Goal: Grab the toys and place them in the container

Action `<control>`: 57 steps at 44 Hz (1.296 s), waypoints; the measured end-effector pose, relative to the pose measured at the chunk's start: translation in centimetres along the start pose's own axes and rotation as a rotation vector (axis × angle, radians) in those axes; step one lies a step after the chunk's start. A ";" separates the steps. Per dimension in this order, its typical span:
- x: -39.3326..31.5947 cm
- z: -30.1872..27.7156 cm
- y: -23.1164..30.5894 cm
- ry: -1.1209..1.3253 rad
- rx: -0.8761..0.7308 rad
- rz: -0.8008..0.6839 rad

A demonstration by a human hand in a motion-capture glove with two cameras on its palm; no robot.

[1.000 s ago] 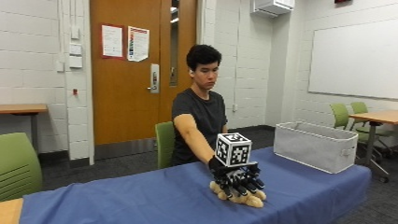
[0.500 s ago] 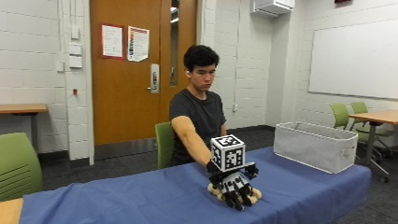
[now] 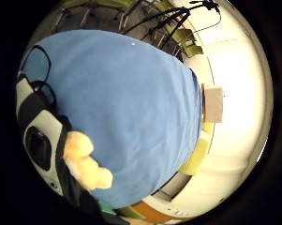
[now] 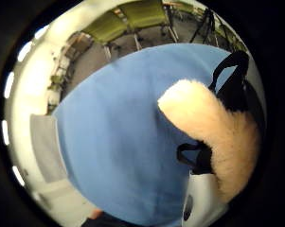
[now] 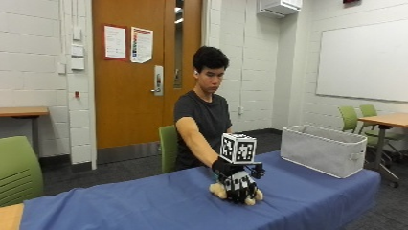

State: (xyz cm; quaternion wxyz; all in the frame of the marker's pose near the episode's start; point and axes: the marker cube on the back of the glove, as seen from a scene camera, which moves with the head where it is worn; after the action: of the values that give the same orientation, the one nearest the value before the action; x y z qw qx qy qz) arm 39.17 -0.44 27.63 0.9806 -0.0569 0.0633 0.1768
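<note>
Plush toy lengthwise under fingers

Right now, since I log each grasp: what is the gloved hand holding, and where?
The right hand grips a cream plush toy from above, fingers over its body.

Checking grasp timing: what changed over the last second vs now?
The gloved right hand has lowered onto the plush toy on the blue tablecloth, its fingers draped over it; the toy sits against the palm. The toy has not shifted, and the grey container stays at the table's end.
</note>
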 end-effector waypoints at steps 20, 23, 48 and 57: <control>0.5 -3.5 2.4 -0.161 -0.156 -0.033; 0.0 -5.9 2.4 -0.158 -0.136 -0.046; -20.3 -29.3 4.1 -0.173 0.177 -0.336; -33.0 -34.6 9.8 -0.281 0.224 -0.767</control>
State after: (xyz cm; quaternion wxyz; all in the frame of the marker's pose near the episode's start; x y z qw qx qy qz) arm 1.42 -7.20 -2.59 0.9746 0.0551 -0.0780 -0.2027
